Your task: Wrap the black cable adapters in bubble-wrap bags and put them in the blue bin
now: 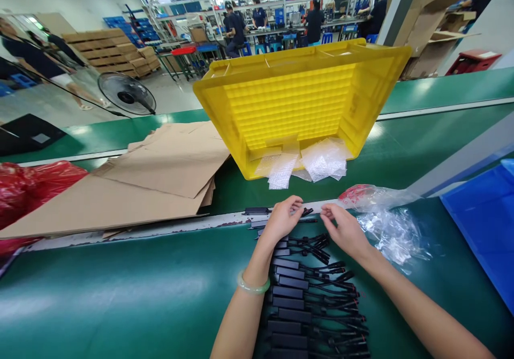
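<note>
Evidently, the top end of the column is being attended to by both hands. The fingers of the left hand (283, 219) are curled over the topmost unit's cable, near the middle of the frame; whether anything is pinched there cannot be told. The right hand (344, 229) is held just to the right, its thumb and forefinger bent close together with a narrow gap; no item can be made out between them. A black cable end (308, 212) is seen between the two hands.

Below, from the middle to the bottom edge, black units (291, 293) are laid side by side in a column, their cables (335, 300) all pointed to the right. The topmost unit (257, 211) is set on the pale rail (227, 220), farther left than the others. By this, the lower column can be judged laid out, while the top end looks less orderly; no bagged unit is seen, and how many are left cannot be told.

To the right of the right hand, clear plastic (395, 236) is crumpled on the green bench (120, 295). Above the hands, bubble bags (325, 158) are spread over the lower lip of a tilted yellow crate (289, 94). At left, cardboard (160, 172) is stacked, with red plastic (44, 182) beside it; at the right edge a blue bin (482, 225) is partly shown. Farther off, in the upper left, a fan (126, 94) is seen.
</note>
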The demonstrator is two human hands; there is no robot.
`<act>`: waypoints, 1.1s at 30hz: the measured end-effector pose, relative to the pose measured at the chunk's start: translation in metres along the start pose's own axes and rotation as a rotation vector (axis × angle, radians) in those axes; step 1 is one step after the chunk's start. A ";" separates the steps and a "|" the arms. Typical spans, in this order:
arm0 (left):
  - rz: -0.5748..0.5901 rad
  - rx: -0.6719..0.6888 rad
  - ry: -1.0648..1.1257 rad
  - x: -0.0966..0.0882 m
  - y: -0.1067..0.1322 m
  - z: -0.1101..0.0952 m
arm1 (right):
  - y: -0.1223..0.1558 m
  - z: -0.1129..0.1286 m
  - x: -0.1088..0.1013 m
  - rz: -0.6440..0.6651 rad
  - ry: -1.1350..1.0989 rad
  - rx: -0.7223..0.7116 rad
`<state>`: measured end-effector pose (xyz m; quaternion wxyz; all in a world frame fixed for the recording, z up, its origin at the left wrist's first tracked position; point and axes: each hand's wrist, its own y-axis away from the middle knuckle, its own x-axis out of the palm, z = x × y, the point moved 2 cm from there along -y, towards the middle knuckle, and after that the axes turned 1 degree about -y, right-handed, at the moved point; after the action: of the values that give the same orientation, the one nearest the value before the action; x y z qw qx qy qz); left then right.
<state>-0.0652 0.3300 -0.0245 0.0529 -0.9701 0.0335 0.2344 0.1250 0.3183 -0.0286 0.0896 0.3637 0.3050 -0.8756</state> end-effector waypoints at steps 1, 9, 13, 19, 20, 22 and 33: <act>-0.038 0.002 -0.007 -0.007 0.000 0.000 | 0.008 -0.003 -0.011 0.019 0.009 0.018; -0.283 -0.007 -0.037 -0.066 0.014 -0.018 | 0.110 -0.017 -0.075 0.198 0.125 0.118; -0.292 -0.008 -0.035 -0.070 0.019 -0.027 | 0.150 -0.002 -0.070 0.236 0.207 0.001; -0.278 -0.010 -0.057 -0.067 0.023 -0.034 | 0.171 0.015 -0.055 0.173 0.207 -0.035; -0.279 -0.011 -0.060 -0.067 0.024 -0.035 | 0.171 0.016 -0.054 0.159 0.197 -0.033; -0.283 -0.013 -0.067 -0.069 0.024 -0.036 | 0.170 0.016 -0.053 0.143 0.177 -0.025; 0.017 -0.019 -0.500 -0.055 0.024 -0.032 | 0.170 0.005 -0.061 0.021 0.095 0.092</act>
<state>-0.1020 0.3051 0.0267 0.0483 -0.8821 0.0250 0.4679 0.2303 0.1756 -0.0636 0.0676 0.4117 0.2643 -0.8695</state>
